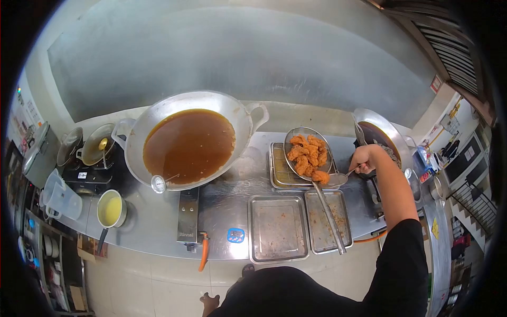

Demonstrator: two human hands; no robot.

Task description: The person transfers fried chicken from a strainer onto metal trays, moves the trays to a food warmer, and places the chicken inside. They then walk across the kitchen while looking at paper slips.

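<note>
My right hand [363, 159] is closed round the handle of a metal spoon [336, 181]. A piece of fried chicken [320, 177] lies at the spoon's bowl, by the lower rim of a round strainer [285, 148]. Several more pieces of golden-brown fried chicken [308, 154] fill that strainer. It rests over a tray with a wire rack [282, 166], and its long handle [330, 219] crosses a smaller tray. My left hand [209, 302] hangs low by my body, holding nothing, its fingers apart.
A large wok [244, 124] of brown oil with a dial thermometer [158, 184] stands left of centre. Another oil wok [393, 129] sits beyond my right hand. Two metal trays [278, 255] lie along the front edge. A saucepan [121, 211] of yellow liquid is at left.
</note>
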